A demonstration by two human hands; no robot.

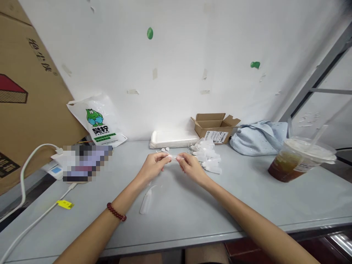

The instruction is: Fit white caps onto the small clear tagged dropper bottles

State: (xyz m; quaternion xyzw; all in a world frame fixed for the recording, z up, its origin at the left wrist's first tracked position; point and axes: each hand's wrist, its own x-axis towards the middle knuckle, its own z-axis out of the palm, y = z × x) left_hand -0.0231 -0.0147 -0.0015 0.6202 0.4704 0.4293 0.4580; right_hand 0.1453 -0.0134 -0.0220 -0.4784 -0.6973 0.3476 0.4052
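Both my hands meet above the middle of the grey table [170,220]. My left hand [156,164] pinches one end of a thin translucent white piece [173,157], and my right hand [191,167] pinches its other end. Fingers cover most of it, so its exact kind cannot be made out. Just right of my right hand lies a pile of small translucent squeeze bottles [206,154] with thin tubes. One more squeeze bottle [146,202], with a bent thin tube, lies below my left hand. A few small white round pieces [165,149] sit behind my hands.
Along the wall stand a stack of white trays [174,138], an open cardboard box [217,132] and a light blue cloth bag [258,137]. A drink cup [297,157] with a straw is at right. At left are a plastic bag [100,121], a blurred phone-like object [88,163] and cables.
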